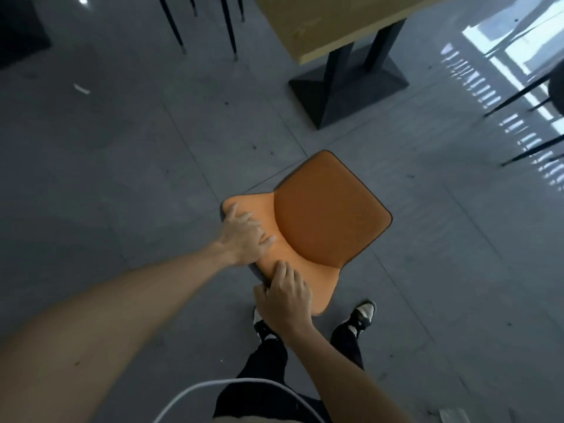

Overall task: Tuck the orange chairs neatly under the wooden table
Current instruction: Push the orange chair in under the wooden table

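An orange chair (326,218) stands on the grey tiled floor in the middle of the head view, seat pointing up-right toward the wooden table (320,22). The table's light top fills the upper edge, on a dark pedestal base (345,83). My left hand (244,236) grips the top rim of the chair's backrest at its left end. My right hand (283,297) grips the same rim nearer its lower end. The chair is apart from the table, with open floor between them. Its legs are hidden under the seat.
Thin black chair legs (204,29) stand at the top left, and more black legs (528,123) reach in from the right edge. My feet in dark shoes (363,315) are just below the chair. A white cable (232,389) loops at the bottom.
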`<act>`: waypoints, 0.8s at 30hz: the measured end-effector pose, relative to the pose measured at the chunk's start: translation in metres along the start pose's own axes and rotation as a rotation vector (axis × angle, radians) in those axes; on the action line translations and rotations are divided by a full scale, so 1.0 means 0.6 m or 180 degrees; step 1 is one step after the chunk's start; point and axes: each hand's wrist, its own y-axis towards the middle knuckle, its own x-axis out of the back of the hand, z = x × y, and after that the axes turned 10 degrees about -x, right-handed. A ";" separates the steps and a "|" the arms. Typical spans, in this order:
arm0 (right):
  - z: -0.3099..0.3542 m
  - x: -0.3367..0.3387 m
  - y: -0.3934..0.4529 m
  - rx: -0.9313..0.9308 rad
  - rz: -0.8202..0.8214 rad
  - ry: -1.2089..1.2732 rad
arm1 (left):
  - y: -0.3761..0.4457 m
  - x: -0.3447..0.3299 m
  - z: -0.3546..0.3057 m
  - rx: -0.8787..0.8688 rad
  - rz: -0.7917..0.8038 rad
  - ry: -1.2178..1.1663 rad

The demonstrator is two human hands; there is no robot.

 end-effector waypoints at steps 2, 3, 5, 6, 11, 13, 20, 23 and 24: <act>-0.008 -0.011 -0.001 0.0109 -0.0188 -0.0080 | 0.000 -0.002 0.001 -0.0257 -0.0298 0.0096; -0.012 -0.016 0.003 0.0188 -0.0269 -0.0122 | -0.002 -0.003 0.002 -0.0271 -0.0418 0.0138; -0.020 -0.021 0.011 0.0334 -0.0475 -0.0246 | 0.001 0.002 0.001 -0.0327 -0.0550 0.0118; -0.026 -0.020 0.015 0.0415 -0.0604 -0.0328 | 0.003 0.003 -0.002 -0.0347 -0.0577 0.0123; -0.102 0.011 0.032 0.0770 -0.0928 -0.0635 | 0.020 0.014 -0.060 -0.0359 -0.0501 -0.0060; -0.155 0.031 0.049 0.0923 -0.0967 -0.0755 | 0.039 0.022 -0.103 -0.0342 -0.0567 -0.0149; -0.342 0.142 0.160 0.1436 -0.1258 -0.1184 | 0.155 0.081 -0.230 -0.0297 -0.0669 -0.0478; -0.405 0.193 0.224 0.1420 -0.1089 -0.1097 | 0.215 0.115 -0.276 -0.0217 -0.0786 -0.0504; -0.423 0.210 0.246 0.1303 -0.0990 -0.1015 | 0.236 0.127 -0.289 -0.0185 -0.0835 -0.0519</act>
